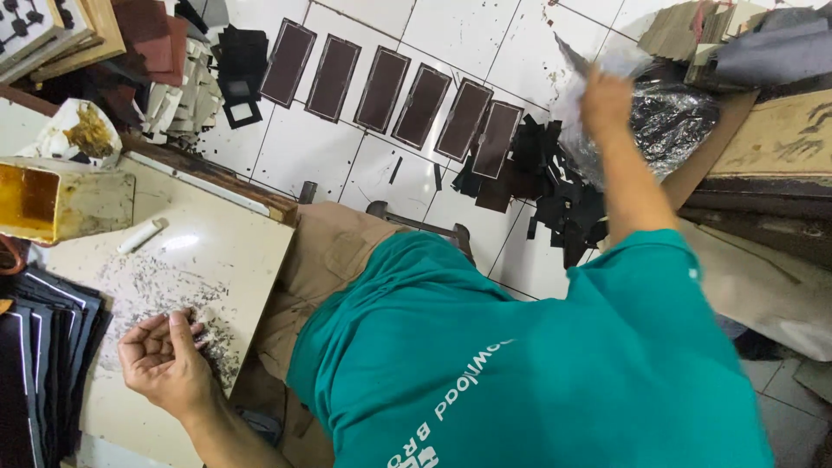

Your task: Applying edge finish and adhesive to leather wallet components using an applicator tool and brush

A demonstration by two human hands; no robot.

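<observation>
My left hand (165, 355) rests palm up on a cream work board (227, 247), its fingers curled in with nothing visible in them, beside a patch of dark crumbs (165, 290). My right hand (605, 100) is stretched far out to the upper right, blurred, and grips a clear plastic bag (598, 61). That bag lies against a black plastic bag (672, 121). Just below the right hand, a heap of black offcuts (563, 195) is spread on the white tiled floor.
Several dark brown rectangular pieces (381, 87) lie in a row on the tiles. A box with yellow glue (39, 204) and a white stick (143, 235) sit on the board. Black white-edged pieces (43, 347) are stacked at left. Cardboard sheets (771, 139) lie at right.
</observation>
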